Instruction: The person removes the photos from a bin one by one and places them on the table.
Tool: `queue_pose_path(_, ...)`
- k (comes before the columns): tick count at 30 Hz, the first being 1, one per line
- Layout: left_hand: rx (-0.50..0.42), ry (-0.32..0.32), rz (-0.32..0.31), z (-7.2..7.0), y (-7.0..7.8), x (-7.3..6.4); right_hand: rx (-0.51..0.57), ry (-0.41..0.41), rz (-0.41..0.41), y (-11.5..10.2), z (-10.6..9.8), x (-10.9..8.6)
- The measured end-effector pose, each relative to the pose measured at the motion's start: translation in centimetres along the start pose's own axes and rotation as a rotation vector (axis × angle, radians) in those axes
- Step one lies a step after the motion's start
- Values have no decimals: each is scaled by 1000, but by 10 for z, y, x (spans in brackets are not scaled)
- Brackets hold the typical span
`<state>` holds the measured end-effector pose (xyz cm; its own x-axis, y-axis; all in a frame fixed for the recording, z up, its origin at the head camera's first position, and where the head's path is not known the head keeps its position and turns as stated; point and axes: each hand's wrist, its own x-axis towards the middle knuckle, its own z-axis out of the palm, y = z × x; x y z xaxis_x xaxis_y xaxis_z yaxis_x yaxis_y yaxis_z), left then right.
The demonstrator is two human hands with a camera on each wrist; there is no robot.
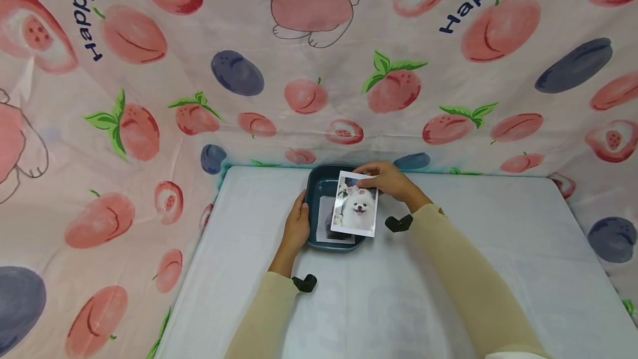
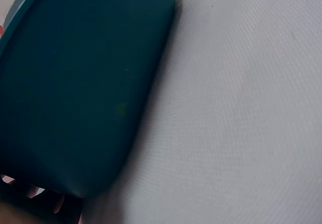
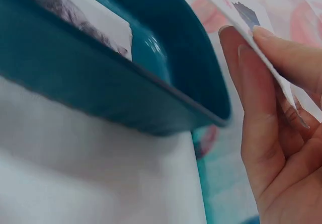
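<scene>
A dark teal plastic tray [image 1: 325, 187] with raised walls stands near the table's back edge. My left hand [image 1: 297, 227] grips its left side, thumb near the rim; in the left wrist view the tray's outer wall [image 2: 85, 93] hides most of that hand. Over the tray's right side, my right hand [image 1: 392, 183] pinches a white-bordered photo [image 1: 358, 209] of a fluffy white dog by its top edge, thumb on the picture face and fingers behind. Beneath it, another picture card [image 1: 324, 215] with a dark, furry image lies in the tray, partly covered by the photo.
The table [image 1: 478, 270] has a white cloth. Behind it and at the sides hangs a pink curtain [image 1: 279, 115] printed with peaches and blue fruit. A small black device sits at each wrist, on the left sleeve [image 1: 264, 314] and the right sleeve [image 1: 463, 270].
</scene>
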<state>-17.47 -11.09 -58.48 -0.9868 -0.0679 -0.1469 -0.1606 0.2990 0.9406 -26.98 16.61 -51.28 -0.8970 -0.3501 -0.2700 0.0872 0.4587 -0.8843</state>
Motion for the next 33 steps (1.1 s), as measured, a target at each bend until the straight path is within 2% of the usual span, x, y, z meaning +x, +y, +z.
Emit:
queue_pose_path(7,-3,-11,8,-2,0,0,39,27,8,8,-22,-11)
queue_pose_path(15,-12,-24,-7,-3,-1,1,-29,56,40,23,-42,-21)
queue_pose_path(19,-3,-24,-13,-3,0,1,-22,76,53,34,-50,-22)
queue_pose_path(27,6,-16,-11,-2,1,1,-82,137,28,52,-61,-23)
queue_pose_path(33,6,-19,-15,-2,1,0,-77,139,77,72,-59,-19)
